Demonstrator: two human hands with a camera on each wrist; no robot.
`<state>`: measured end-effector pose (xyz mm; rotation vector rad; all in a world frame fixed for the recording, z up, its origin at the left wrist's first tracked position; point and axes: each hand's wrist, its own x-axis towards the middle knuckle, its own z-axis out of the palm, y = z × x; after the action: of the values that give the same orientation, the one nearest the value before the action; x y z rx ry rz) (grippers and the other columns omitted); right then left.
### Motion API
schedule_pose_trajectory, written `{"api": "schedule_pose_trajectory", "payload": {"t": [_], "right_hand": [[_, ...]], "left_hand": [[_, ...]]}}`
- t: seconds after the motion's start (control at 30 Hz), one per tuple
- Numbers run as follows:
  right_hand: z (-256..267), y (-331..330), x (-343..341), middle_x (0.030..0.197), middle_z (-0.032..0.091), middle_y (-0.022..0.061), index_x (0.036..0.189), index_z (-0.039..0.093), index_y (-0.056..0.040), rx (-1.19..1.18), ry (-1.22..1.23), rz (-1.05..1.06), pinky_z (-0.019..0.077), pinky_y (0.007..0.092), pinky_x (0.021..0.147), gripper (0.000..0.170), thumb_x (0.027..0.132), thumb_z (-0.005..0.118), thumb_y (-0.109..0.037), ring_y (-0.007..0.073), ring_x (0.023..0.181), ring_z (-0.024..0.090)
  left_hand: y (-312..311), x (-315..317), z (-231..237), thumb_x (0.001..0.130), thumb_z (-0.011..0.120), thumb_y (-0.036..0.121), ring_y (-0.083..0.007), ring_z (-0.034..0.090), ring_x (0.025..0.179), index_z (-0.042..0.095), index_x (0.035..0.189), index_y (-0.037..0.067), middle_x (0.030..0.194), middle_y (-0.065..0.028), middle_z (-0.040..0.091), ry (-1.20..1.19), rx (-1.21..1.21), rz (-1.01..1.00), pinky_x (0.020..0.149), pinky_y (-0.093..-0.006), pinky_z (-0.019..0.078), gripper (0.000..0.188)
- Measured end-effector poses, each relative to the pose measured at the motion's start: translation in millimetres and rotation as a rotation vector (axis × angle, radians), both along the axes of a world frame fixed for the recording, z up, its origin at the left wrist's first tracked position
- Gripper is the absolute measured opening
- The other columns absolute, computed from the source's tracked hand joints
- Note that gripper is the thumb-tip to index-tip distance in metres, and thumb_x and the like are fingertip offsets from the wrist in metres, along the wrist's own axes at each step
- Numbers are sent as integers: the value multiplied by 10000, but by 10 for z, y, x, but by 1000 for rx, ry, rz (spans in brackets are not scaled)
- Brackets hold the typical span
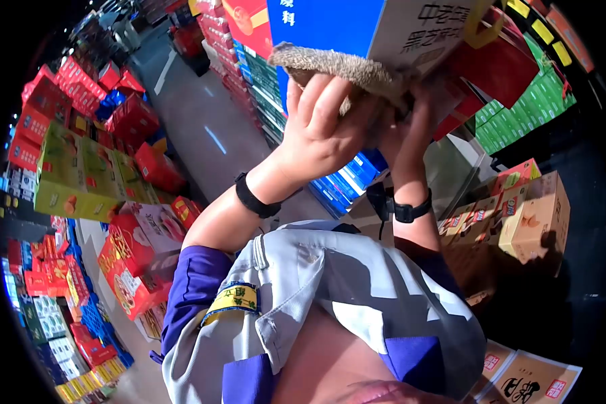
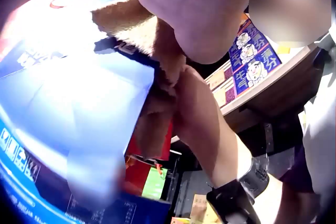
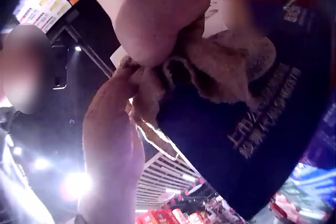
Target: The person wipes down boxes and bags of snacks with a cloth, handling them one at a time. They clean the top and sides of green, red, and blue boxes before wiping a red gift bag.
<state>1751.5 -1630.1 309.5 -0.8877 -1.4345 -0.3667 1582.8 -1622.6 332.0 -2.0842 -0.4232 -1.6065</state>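
Note:
A blue and white gift carton [image 1: 330,30] with printed characters fills the top of the head view. A grey-brown cloth [image 1: 337,66] is bunched along its lower edge. My left hand [image 1: 323,124] grips the cloth with bent fingers, close under the blue face. Beside it, my right hand [image 1: 407,131] holds the cloth's other end below the white face, its fingertips partly hidden in shadow. In the left wrist view the cloth [image 2: 123,22] lies against the carton's glossy blue side [image 2: 79,108]. The right wrist view shows the cloth [image 3: 220,71] gathered between both hands over a dark blue panel [image 3: 226,140].
Stacks of red gift boxes [image 1: 131,242] and green cartons [image 1: 81,172] stand on the left along a grey aisle floor [image 1: 202,114]. Brown cartons [image 1: 532,219] sit on the right, with green boxes [image 1: 518,121] behind. Blue packs [image 1: 347,182] lie below my hands.

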Motion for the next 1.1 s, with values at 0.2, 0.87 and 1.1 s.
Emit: {"api": "schedule_pose_trajectory", "payload": {"t": [0.2, 0.87, 1.1], "right_hand": [[-63, -192, -114, 1100, 537, 219, 1201, 517, -6, -129, -97, -330, 469, 465, 857, 433, 780, 615, -32, 418, 1015, 536], [-887, -571, 375, 1197, 621, 171, 1192, 620, -29, -599, -50, -469, 461, 400, 981, 368, 833, 539, -32, 363, 1129, 564], [-1200, -316, 709, 1235, 593, 185, 1217, 592, -9, -669, -84, -429, 464, 395, 997, 367, 858, 524, -46, 357, 1160, 556]], "left_hand": [[-76, -80, -49, 778, 616, 224, -272, 482, 1246, 667, 1228, 130, 1355, -91, 507, 269, 19, 176, 990, -588, 373, 462], [-175, 714, -944, 852, 512, 170, -395, 520, 1236, 441, 1340, -122, 1304, -304, 533, 674, -272, -29, 1147, -490, 260, 573], [-267, 828, -961, 873, 515, 170, -362, 589, 1111, 481, 1296, -109, 1201, -275, 586, 790, -437, 56, 1092, -443, 345, 508]]}}
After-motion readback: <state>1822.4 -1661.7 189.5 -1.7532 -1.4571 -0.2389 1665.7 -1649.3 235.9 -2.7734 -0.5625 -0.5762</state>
